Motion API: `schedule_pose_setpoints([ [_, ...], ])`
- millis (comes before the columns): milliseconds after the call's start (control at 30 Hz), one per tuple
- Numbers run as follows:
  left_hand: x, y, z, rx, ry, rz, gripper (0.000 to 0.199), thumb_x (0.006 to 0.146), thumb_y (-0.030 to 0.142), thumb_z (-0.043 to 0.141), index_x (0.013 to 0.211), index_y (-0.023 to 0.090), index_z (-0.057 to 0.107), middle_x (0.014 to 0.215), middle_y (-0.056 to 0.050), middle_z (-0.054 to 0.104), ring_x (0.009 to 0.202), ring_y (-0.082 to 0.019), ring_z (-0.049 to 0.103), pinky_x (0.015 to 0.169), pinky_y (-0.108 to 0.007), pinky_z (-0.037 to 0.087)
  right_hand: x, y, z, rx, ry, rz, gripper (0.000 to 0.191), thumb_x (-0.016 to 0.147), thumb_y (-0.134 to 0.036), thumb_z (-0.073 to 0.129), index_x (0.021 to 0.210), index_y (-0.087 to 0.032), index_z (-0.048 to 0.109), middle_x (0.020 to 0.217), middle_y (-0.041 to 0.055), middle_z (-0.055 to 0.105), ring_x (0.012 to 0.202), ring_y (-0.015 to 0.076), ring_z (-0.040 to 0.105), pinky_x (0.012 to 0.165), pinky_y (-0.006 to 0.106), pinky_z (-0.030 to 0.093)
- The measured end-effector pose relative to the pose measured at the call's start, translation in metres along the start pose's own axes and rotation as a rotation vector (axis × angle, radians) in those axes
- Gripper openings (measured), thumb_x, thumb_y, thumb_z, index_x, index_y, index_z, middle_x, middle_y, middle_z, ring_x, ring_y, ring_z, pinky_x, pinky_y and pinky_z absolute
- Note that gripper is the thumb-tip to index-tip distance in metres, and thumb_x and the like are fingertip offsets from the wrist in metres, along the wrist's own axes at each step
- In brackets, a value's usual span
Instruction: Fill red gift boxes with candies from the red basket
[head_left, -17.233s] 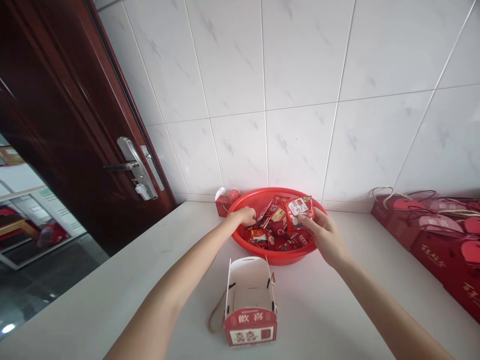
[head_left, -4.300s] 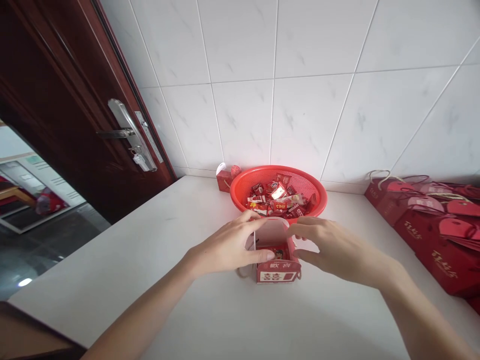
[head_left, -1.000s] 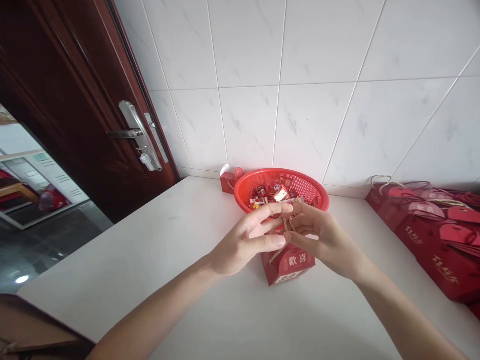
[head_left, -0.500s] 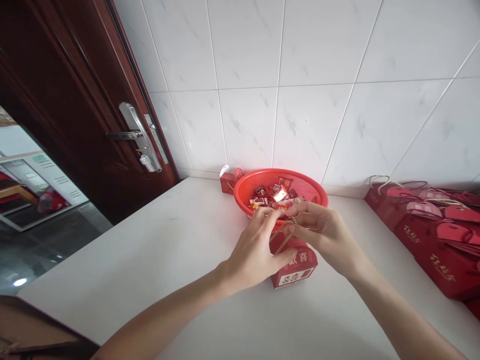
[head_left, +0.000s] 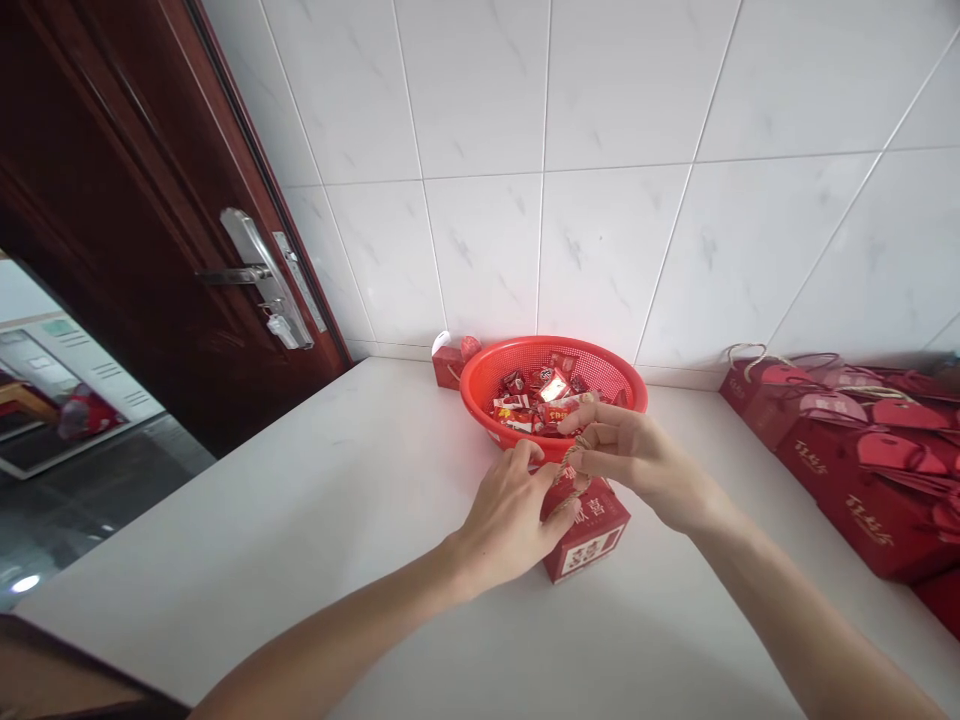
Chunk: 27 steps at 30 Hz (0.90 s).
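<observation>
A small red gift box [head_left: 589, 545] with white printed characters stands on the white counter, and its top panel leans back from the front face. My left hand [head_left: 504, 522] grips it from the left side, thumb at the front and fingers partly hidden behind. Above the top, my right hand [head_left: 646, 462] pinches the twisted rope handle [head_left: 570, 458] between thumb and fingers. Right behind the box stands a red plastic basket [head_left: 474, 400] holding several wrapped candies [head_left: 517, 402].
Many red gift boxes with cord handles [head_left: 832, 470] are piled along the right. Another small red box [head_left: 448, 368] stands by the wall, left of the basket. A tiled wall [head_left: 480, 240] closes the back. The dark red door [head_left: 150, 200] is at the left.
The box's rounded front panel, upright before, now slopes back over the top. My right hand still pinches the rope, and my left stays at the box. The view has shifted slightly.
</observation>
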<state>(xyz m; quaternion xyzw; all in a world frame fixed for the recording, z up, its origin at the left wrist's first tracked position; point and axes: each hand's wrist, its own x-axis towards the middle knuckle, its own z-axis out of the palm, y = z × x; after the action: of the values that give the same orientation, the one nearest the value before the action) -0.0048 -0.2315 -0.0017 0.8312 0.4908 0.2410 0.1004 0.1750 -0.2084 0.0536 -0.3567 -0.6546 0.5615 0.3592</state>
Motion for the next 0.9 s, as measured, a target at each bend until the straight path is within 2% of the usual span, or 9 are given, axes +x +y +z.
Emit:
schedule_pose_setpoints([
  [100, 0.0005, 0.0003, 0.0009, 0.008, -0.032, -0.008, 0.029, 0.096, 0.04, 0.052, 0.112, 0.021, 0.068, 0.088, -0.006, 0.06, 0.083, -0.022, 0.06, 0.08, -0.039, 0.053, 0.001, 0.0014, -0.0011, -0.033, -0.049, -0.007, 0.021, 0.079, -0.028, 0.072, 0.096, -0.021, 0.062, 0.066, -0.0042, 0.055, 0.063, 0.0122, 0.051, 0.059, 0.027, 0.04],
  [200, 0.0011, 0.0007, 0.0007, 0.016, -0.048, -0.016, 0.029, 0.096, 0.041, 0.053, 0.109, 0.021, 0.068, 0.086, -0.004, 0.062, 0.078, -0.02, 0.061, 0.075, -0.036, 0.052, 0.0023, 0.0039, -0.003, -0.062, -0.079, -0.003, 0.019, 0.081, -0.028, 0.071, 0.096, -0.02, 0.063, 0.064, -0.0048, 0.053, 0.06, 0.011, 0.047, 0.056, 0.026, 0.037],
  [567, 0.0022, 0.003, -0.0013, 0.001, -0.066, -0.003, 0.028, 0.094, 0.043, 0.055, 0.102, 0.02, 0.07, 0.083, -0.004, 0.064, 0.075, -0.021, 0.064, 0.067, -0.032, 0.05, 0.0024, 0.0043, -0.0002, -0.067, -0.122, -0.012, 0.021, 0.084, -0.037, 0.07, 0.095, -0.02, 0.065, 0.077, 0.0009, 0.067, 0.073, 0.0162, 0.063, 0.063, 0.03, 0.049],
  [767, 0.0018, 0.0008, -0.0003, -0.038, -0.038, 0.016, 0.026, 0.094, 0.042, 0.055, 0.104, 0.022, 0.068, 0.082, -0.002, 0.064, 0.075, -0.019, 0.063, 0.065, -0.03, 0.049, 0.001, 0.0031, -0.0018, -0.068, -0.112, -0.033, 0.015, 0.085, -0.03, 0.069, 0.095, -0.02, 0.065, 0.082, 0.0011, 0.068, 0.076, 0.0152, 0.063, 0.067, 0.029, 0.049],
  [900, 0.0014, -0.0019, 0.0, -0.091, -0.028, 0.024, 0.026, 0.095, 0.041, 0.054, 0.107, 0.022, 0.067, 0.084, -0.002, 0.064, 0.077, -0.019, 0.063, 0.066, -0.03, 0.049, 0.0005, 0.0028, -0.003, -0.073, -0.11, -0.049, 0.014, 0.084, -0.03, 0.069, 0.095, -0.021, 0.067, 0.078, -0.0007, 0.064, 0.072, 0.0135, 0.059, 0.066, 0.028, 0.048],
])
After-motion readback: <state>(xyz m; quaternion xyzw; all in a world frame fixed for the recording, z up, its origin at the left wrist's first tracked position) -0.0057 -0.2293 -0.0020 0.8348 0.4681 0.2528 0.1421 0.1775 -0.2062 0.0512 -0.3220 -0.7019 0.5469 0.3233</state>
